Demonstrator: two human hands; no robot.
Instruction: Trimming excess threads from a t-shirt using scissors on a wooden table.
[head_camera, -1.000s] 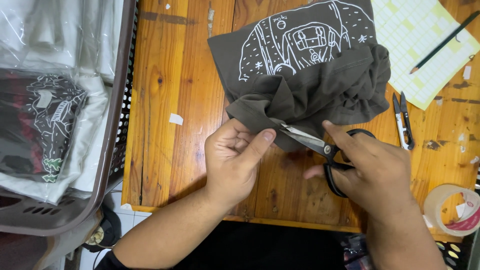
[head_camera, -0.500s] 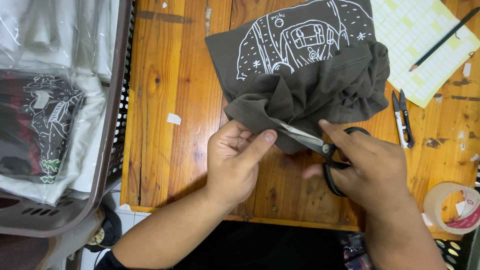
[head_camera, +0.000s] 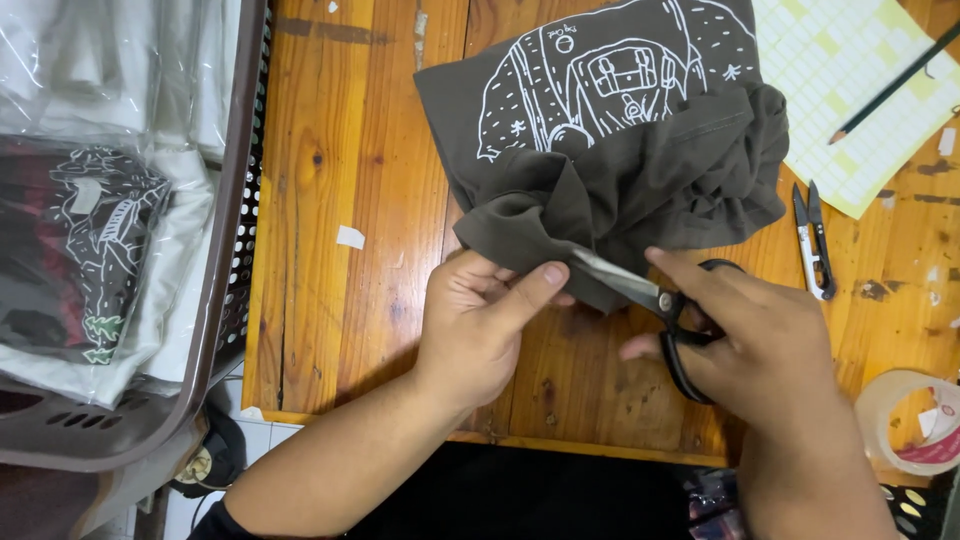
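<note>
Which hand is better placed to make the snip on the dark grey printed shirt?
The right hand: it already grips the black-handled scissors, blades at the dark grey printed shirt. The left hand only pinches the fabric edge taut.

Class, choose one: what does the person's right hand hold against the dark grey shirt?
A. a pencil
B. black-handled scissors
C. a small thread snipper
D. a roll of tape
B: the right hand grips black-handled scissors, blades at the folded edge of the shirt.
</note>
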